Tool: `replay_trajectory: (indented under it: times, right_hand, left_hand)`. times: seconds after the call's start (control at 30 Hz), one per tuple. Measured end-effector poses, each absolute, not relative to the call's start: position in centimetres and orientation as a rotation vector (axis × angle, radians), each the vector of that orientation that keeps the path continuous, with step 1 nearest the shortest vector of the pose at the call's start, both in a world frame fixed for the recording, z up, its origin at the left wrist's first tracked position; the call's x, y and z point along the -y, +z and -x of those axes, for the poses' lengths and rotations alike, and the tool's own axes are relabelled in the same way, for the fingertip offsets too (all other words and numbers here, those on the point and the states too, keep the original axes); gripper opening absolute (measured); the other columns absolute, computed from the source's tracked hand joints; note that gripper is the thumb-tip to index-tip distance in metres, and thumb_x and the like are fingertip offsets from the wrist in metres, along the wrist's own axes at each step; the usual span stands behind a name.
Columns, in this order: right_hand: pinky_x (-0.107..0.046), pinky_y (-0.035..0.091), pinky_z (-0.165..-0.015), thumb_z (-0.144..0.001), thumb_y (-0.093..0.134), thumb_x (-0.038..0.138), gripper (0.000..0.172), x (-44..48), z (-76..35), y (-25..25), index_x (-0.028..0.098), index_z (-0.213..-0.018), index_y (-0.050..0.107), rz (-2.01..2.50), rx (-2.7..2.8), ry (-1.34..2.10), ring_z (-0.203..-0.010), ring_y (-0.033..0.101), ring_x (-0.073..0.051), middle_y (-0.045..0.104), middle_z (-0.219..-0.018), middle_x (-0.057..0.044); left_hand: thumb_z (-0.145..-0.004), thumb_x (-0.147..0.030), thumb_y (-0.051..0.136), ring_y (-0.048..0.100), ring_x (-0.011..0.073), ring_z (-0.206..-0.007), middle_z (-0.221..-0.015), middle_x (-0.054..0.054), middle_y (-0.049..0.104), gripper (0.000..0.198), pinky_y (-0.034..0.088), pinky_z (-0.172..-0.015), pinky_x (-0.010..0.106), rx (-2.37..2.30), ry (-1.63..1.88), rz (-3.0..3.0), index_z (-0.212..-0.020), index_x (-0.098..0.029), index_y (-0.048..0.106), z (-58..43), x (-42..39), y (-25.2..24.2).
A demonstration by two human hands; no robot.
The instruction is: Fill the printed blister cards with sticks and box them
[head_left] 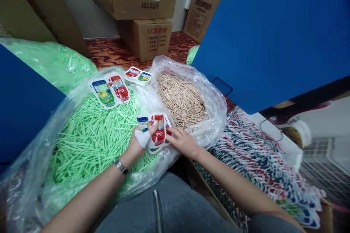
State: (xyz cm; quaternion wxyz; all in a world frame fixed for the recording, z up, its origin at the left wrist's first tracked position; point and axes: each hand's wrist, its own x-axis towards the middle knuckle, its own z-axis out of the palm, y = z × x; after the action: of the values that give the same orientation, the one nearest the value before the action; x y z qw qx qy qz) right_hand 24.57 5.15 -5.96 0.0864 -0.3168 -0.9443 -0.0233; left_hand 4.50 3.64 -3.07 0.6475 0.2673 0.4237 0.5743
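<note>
Slipping packets: from the head view, this looks the likeliest fault; the printed packets [159, 131] seem layered and smooth, so if the left hand [138, 142] eased its thumb, the outer layer could slide onto the green sticks [90, 138].
Mixed sticks: the green sticks and the tan sticks [180, 100] lie in 2 neighbouring bags, the left bag [28, 182] and the right bag [216, 105]; a knock from the right hand [183, 143] near where they meet could spill some across.
Loose packets: 1 Sprite-and-Cola packet [111, 91] lies over the green sticks and 1 back packet [137, 75] lies farther off on the plastic; a tug on that slack film could shift them.
Left grip: the hand pinches the printed packets at their left side, thumb across the front; a white wrap [143, 137] around the thumb could dull its feel.
Right grip: the fingers touch the packets' right edge; whether they squeeze or merely rest there, I cannot tell.
Forearms: both reach forward from the near side and converge, the left wearing a wristband [121, 167], the right angled inward with its fingers bent.
Packets' place: held above the plastic between the 2 heaps, tilted toward the wearer.
</note>
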Motion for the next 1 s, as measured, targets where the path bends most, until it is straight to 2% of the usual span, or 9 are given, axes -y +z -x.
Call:
replay_trajectory:
  times: [0.07, 0.13, 0.23, 0.4, 0.57, 0.67, 0.77, 0.87, 1.0]
  right_hand:
    - [-0.034, 0.039, -0.082, -0.092, 0.049, 0.029, 0.024, -4.6, -24.8, -6.0, 0.025, -0.114, 0.058, 0.936, 2.769, -0.08, -0.097, 0.05, -0.021, 0.057, -0.114, -0.01]
    - [-0.031, 0.036, -0.075, -0.093, 0.047, 0.026, 0.018, -3.8, -24.7, -6.3, 0.024, -0.106, 0.06, 0.863, 2.787, -0.088, -0.086, 0.05, -0.018, 0.061, -0.098, -0.006]
    - [-0.029, 0.033, -0.067, -0.094, 0.045, 0.024, 0.015, -2.7, -24.0, -6.9, 0.021, -0.096, 0.06, 0.793, 2.873, -0.076, -0.076, 0.049, -0.016, 0.058, -0.082, -0.003]
    - [-0.028, 0.036, -0.064, -0.093, 0.044, 0.019, 0.014, -1.9, -22.1, -7.6, 0.017, -0.089, 0.057, 0.982, 2.973, -0.03, -0.078, 0.049, -0.017, 0.056, -0.083, -0.006]
    - [-0.03, 0.044, -0.069, -0.092, 0.046, 0.019, 0.012, -2.2, -23.0, -6.4, 0.018, -0.09, 0.057, 0.848, 3.002, 0.158, -0.083, 0.053, -0.018, 0.06, -0.088, -0.007]
    - [-0.029, 0.047, -0.074, -0.092, 0.046, 0.019, 0.014, -3.4, -24.3, -3.6, 0.02, -0.103, 0.055, 0.925, 2.657, 0.489, -0.083, 0.056, -0.016, 0.062, -0.089, -0.005]
    - [-0.028, 0.05, -0.073, -0.09, 0.05, 0.02, 0.038, -4.7, -24.2, 0.2, 0.023, -0.127, 0.038, 1.018, 2.041, 0.733, -0.077, 0.06, -0.013, 0.062, -0.086, -0.002]
    - [-0.031, 0.052, -0.076, -0.089, 0.053, 0.02, 0.042, -5.8, -22.5, 3.0, 0.028, -0.125, 0.035, 0.907, 1.657, 0.778, -0.081, 0.063, -0.014, 0.06, -0.085, 0.001]
    - [-0.033, 0.053, -0.08, -0.088, 0.053, 0.018, 0.036, -6.5, -20.1, 3.8, 0.028, -0.118, 0.037, 0.818, 1.558, 0.741, -0.085, 0.064, -0.014, 0.057, -0.081, 0.003]
  left_hand:
    - [-0.059, -0.04, 0.082, 0.07, 0.0245, -0.076, -0.085, 0.008, 0.076, 0.048, 0.056, -0.065, 0.033, -0.95, 1.31, -0.593, -0.096, -0.013, 0.069, -4.3, -3.8, -3.3]
    - [-0.057, -0.042, 0.082, 0.07, 0.0248, -0.076, -0.085, 0.008, 0.076, 0.052, 0.056, -0.064, 0.033, -0.945, 1.312, -0.589, -0.098, -0.014, 0.068, -4.2, -3.8, -3.4]
    - [-0.057, -0.043, 0.083, 0.07, 0.0248, -0.075, -0.084, 0.009, 0.076, 0.051, 0.056, -0.065, 0.034, -0.945, 1.328, -0.584, -0.096, -0.013, 0.069, -4.1, -3.8, -3.6]
    - [-0.061, -0.041, 0.081, 0.07, 0.0232, -0.073, -0.085, 0.009, 0.075, 0.043, 0.056, -0.067, 0.035, -0.99, 1.315, -0.597, -0.091, -0.012, 0.069, -4.1, -3.7, -3.7]
    - [-0.064, -0.039, 0.079, 0.069, 0.0239, -0.075, -0.088, 0.009, 0.075, 0.04, 0.056, -0.069, 0.035, -1.027, 1.296, -0.647, -0.093, -0.013, 0.07, -3.8, -3.3, -3.7]
    - [-0.064, -0.035, 0.08, 0.069, 0.0235, -0.073, -0.086, 0.008, 0.076, 0.035, 0.056, -0.069, 0.034, -1.044, 1.265, -0.726, -0.09, -0.014, 0.072, -3.6, -3.0, -3.8]
    - [-0.067, -0.032, 0.078, 0.069, 0.0222, -0.073, -0.085, 0.006, 0.076, 0.026, 0.055, -0.072, 0.033, -1.082, 1.24, -0.805, -0.087, -0.015, 0.073, -3.6, -2.7, -3.7]
    - [-0.068, -0.031, 0.077, 0.069, 0.0218, -0.07, -0.082, 0.005, 0.076, 0.022, 0.055, -0.07, 0.033, -1.137, 1.228, -0.876, -0.084, -0.016, 0.074, -3.8, -2.5, -3.0]
    - [-0.06, -0.028, 0.08, 0.067, 0.0227, -0.064, -0.075, 0.006, 0.075, 0.02, 0.055, -0.064, 0.033, -1.207, 1.281, -0.967, -0.073, -0.015, 0.074, -4.1, -2.3, -1.9]
